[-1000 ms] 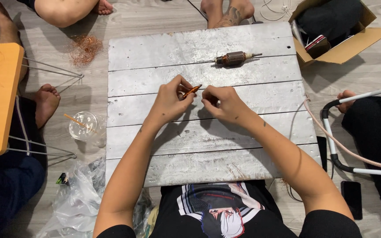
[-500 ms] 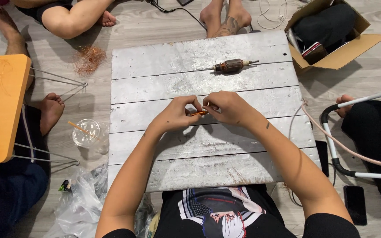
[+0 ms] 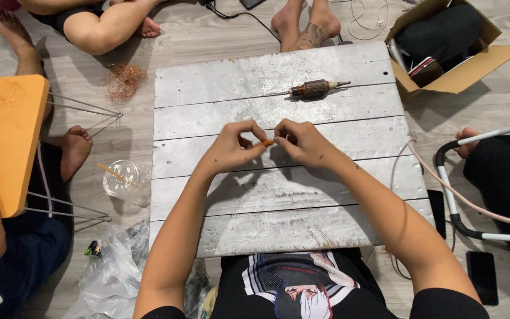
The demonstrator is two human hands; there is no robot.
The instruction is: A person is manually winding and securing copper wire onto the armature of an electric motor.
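Grey boards point(image 3: 278, 112) laid flat on the floor make my bench, with other people's legs and feet around it and a cardboard box point(image 3: 455, 53) off the far right corner. On the far boards lies a motor rotor point(image 3: 317, 88), well apart from my hands and untouched.

Both hands meet over the middle of the boards. My left hand point(image 3: 231, 147) and right hand point(image 3: 302, 142) face each other, fingertips almost touching, and between them sits a small orange piece point(image 3: 267, 142), too small for me to say exactly what it is; by colour it could be copper. Each hand pinches one end of it with thumb and forefinger, the other fingers curled in loosely. Neither hand is closed into a fist, and neither lies flat on the wood.

I judge the step in hand to be fine work on that piece: twisting, straightening or pulling it between the two pinches. The next move, as I read it, calls for a firm hold on one side while the other side turns or draws, with small wrist motion only.

Both forearms run in from the near edge and converge, wrists raised a little above the boards, elbows wide. A tuft of copper wire point(image 3: 125, 80) lies on the floor beyond the left corner, and a clear cup point(image 3: 119, 177) stands beside the left edge.
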